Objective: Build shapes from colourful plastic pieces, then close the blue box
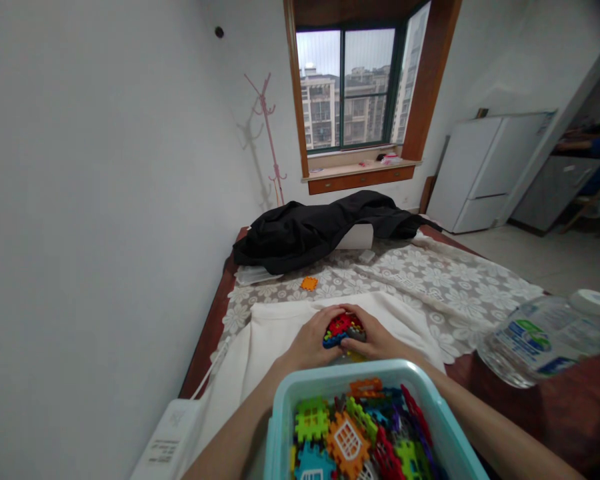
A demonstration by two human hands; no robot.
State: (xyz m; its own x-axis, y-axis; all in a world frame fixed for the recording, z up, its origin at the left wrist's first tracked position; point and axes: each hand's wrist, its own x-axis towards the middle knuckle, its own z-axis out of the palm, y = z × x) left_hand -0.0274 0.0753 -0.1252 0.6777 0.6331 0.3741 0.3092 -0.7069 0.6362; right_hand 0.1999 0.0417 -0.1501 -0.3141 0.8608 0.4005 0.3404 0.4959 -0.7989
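Observation:
Beyond the near basket, my left hand and my right hand are wrapped round a small cluster of interlocking plastic building pieces. Red shows on its top, blue at its lower left, with some yellow and grey on the right. Both hands grip it from opposite sides, and the fingers cover much of its edge. A bit of yellow shows just below the right hand. Between my forearms stands a light teal plastic basket, full of loose notched pieces in orange, green, red, blue and purple.
A white cloth lies under my hands on a floral lace tablecloth. A single orange piece lies farther back, before a black cloth heap. On the right is a large clear bottle; a white power strip is at lower left.

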